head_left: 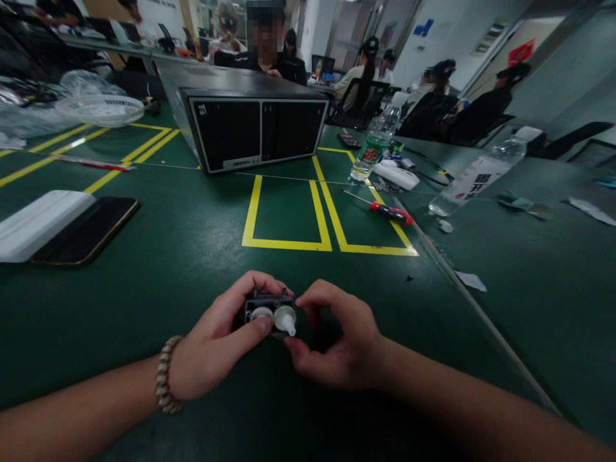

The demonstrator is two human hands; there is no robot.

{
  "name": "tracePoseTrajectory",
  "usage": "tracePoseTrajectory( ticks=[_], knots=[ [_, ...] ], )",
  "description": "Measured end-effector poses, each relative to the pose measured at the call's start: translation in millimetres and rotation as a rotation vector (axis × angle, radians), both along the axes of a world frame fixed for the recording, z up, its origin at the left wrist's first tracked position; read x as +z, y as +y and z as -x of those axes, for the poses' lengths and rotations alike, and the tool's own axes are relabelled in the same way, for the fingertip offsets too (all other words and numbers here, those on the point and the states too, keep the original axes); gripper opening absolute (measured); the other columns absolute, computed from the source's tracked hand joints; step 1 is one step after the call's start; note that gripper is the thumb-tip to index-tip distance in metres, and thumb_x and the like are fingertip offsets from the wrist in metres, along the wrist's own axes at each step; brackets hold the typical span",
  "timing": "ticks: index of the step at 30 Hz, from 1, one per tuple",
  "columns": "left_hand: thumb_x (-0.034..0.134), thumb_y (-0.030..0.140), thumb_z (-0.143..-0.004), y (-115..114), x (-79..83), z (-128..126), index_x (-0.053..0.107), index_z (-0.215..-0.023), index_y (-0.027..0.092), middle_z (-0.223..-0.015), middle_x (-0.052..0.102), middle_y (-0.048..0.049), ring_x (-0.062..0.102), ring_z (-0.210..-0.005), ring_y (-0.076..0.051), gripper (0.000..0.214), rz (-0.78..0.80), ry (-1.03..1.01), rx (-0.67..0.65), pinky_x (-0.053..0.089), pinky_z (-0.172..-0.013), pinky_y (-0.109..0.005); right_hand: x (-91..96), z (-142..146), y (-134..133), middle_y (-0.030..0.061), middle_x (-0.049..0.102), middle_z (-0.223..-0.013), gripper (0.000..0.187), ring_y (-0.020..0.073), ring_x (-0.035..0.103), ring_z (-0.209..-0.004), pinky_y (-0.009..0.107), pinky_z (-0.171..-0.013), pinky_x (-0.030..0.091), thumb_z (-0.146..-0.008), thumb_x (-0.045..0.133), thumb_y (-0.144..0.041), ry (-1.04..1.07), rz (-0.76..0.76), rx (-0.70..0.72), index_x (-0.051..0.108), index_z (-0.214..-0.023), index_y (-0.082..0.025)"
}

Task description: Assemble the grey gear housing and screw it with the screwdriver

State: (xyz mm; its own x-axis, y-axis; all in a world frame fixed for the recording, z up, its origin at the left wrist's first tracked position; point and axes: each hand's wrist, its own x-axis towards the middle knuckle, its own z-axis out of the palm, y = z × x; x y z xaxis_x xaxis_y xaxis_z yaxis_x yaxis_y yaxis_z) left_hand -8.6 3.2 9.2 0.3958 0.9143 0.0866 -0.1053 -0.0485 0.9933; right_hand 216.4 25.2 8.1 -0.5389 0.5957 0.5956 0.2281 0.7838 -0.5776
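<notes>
A small black gearbox [274, 299] with two round white gears is held just over the green table. The right-hand gear [283, 317] carries a white stub that points toward me. My left hand [216, 343] grips the gearbox from the left, with its thumb across the left gear and its fingers behind the housing. At the right end is my right hand [339, 337], its index finger at the upper corner and its thumb at the lower one. Its other fingers are curled and partly hidden. A beaded bracelet [168, 375] circles my left wrist.
Beyond my hands stands a large black case [255, 128]. A red-and-black screwdriver [392, 212] and two bottles, one upright [378, 141] and one tilted [481, 173], are to the right. On the left lie a dark phone [91, 228] and a white box [43, 221]. People sit in the background.
</notes>
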Motion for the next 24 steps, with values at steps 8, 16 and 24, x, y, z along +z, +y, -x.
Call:
tracePoseTrajectory(
  ticks=[8, 16, 24],
  knots=[
    [0.064, 0.022, -0.101, 0.7, -1.4, 0.4, 0.059, -0.122, 0.023, -0.122, 0.065, -0.0046, 0.064, -0.114, -0.019, 0.022, -0.032, 0.006, -0.063, 0.055, -0.098, -0.03, -7.9, 2.9, 1.2, -0.0003, 0.06, -0.088, 0.045, 0.0159, 0.059, -0.07, 0.029, -0.061, 0.05, -0.081, 0.078, -0.014, 0.026, 0.085, 0.101, 0.056, -0.118, -0.023],
    [0.064, 0.017, -0.098, -0.1, -3.7, 0.9, 0.059, -0.125, 0.022, -0.12, 0.064, -0.0053, 0.063, -0.113, -0.021, 0.029, 0.015, 0.008, -0.074, 0.055, -0.097, -0.032, -3.2, 4.7, 0.9, 0.0028, 0.064, -0.089, 0.034, 0.0175, 0.063, -0.073, 0.029, -0.062, 0.053, -0.086, 0.07, -0.013, -0.021, -0.018, 0.093, 0.059, -0.117, -0.021],
    [0.065, 0.017, -0.097, -2.4, -5.2, 0.0, 0.06, -0.124, 0.023, -0.119, 0.064, -0.0047, 0.062, -0.11, -0.02, 0.028, 0.023, 0.024, -0.056, 0.055, -0.097, -0.031, -3.1, 3.6, -5.0, 0.0064, 0.071, -0.092, 0.026, 0.0162, 0.067, -0.072, 0.026, -0.059, 0.054, -0.093, 0.065, -0.012, -0.108, -0.201, 0.051, 0.061, -0.117, -0.019]
  ],
)
